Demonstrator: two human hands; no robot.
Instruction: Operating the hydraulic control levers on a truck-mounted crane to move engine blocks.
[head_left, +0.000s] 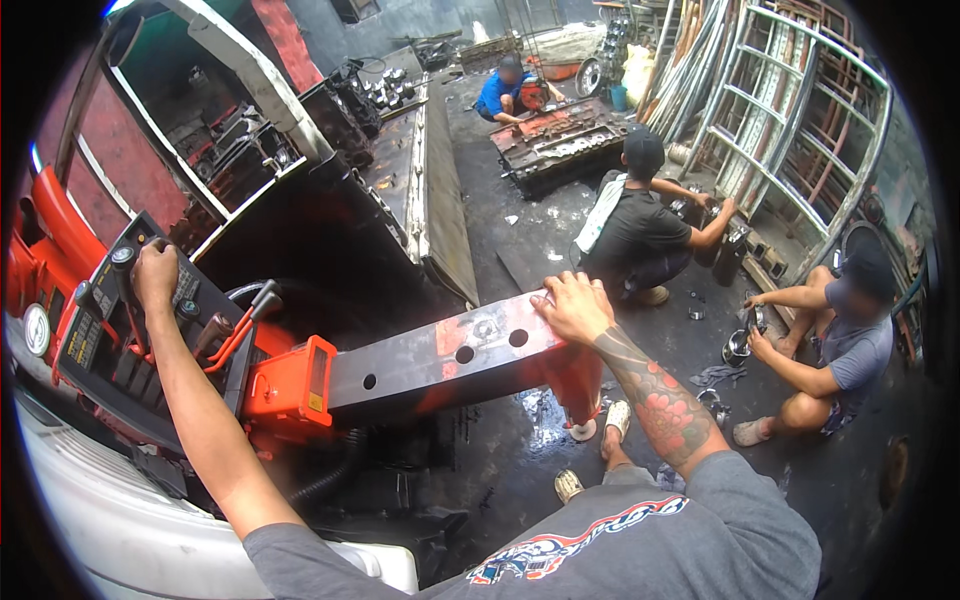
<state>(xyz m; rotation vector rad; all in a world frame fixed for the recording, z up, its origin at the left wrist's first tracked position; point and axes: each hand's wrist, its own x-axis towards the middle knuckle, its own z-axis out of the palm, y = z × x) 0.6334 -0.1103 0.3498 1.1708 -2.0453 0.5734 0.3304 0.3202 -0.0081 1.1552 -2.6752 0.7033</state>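
- Fingers of the left hand (156, 275) curl narrowly at the black lever (122, 257); full grip cannot be confirmed.
- Fingers of the right hand (580, 305) spread wide on the outer end of the grey steel beam (415, 358).
- Steel beam extends from the orange sleeve (285, 385); both hands are placed; what remains cannot be judged.
- Control panel (80, 342) bears illegible yellow lettering.

a hand could pass over the grey beam (412, 362) between the orange bracket (288, 388) and the right hand (577, 308), but orange levers (236, 333) block the way toward the left hand (156, 274).
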